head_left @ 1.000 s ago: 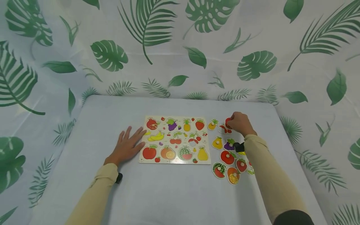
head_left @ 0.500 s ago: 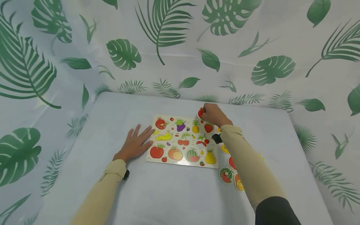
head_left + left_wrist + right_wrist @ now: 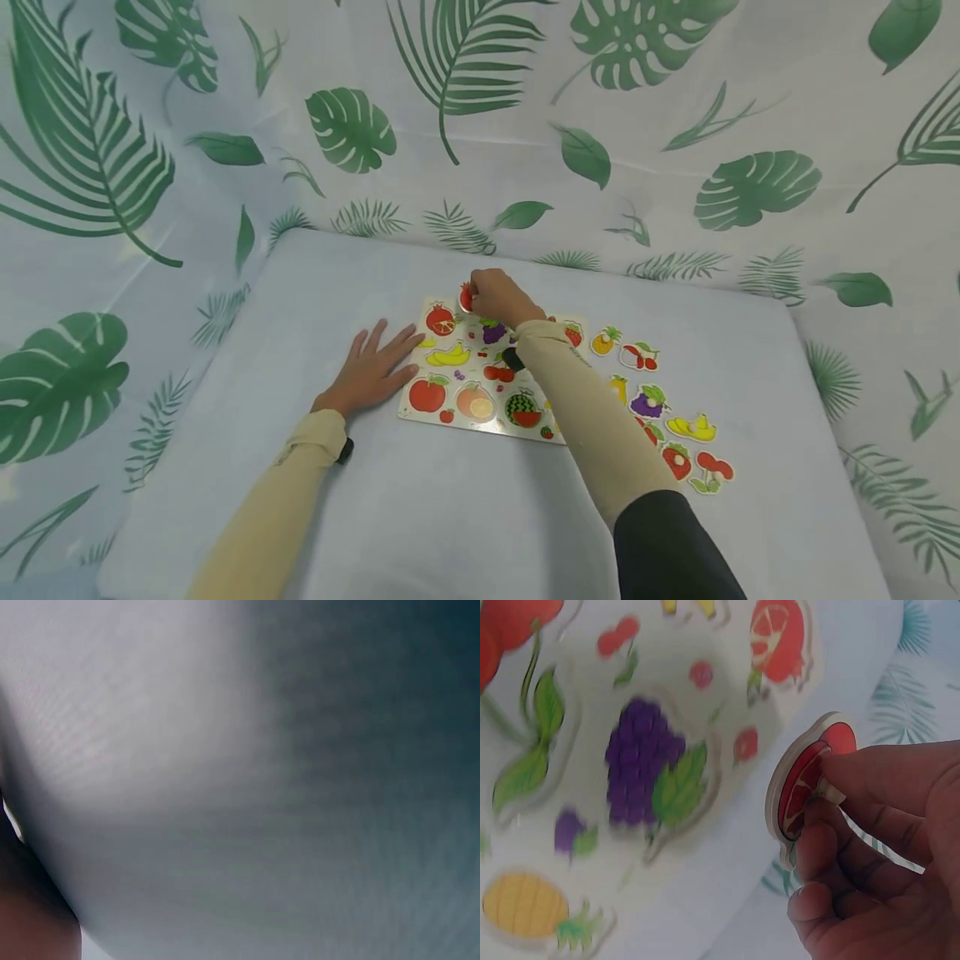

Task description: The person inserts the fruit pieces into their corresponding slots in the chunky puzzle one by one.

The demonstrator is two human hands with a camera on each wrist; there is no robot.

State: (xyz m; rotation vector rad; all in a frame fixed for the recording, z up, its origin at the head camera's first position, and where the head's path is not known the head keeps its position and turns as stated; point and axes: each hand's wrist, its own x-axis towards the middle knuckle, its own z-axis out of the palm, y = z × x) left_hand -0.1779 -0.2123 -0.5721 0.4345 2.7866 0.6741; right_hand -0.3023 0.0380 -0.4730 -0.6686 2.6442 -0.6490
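Left hand (image 3: 371, 371) fingers spread against the board (image 3: 497, 422), right hand (image 3: 502, 297) pinching a pomegranate piece (image 3: 801, 778), placing seemingly calls for lining up with the pomegranate picture (image 3: 440, 319).

Cloth (image 3: 450, 517) between sleeves (image 3: 262, 500) lies free; right sleeve (image 3: 592, 417) overhangs the board (image 3: 474, 372).

The head view is softly lit, the left wrist view blurred.

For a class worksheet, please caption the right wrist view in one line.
A right hand pinches a pomegranate piece by its knob near a puzzle board picturing grapes and a pineapple.
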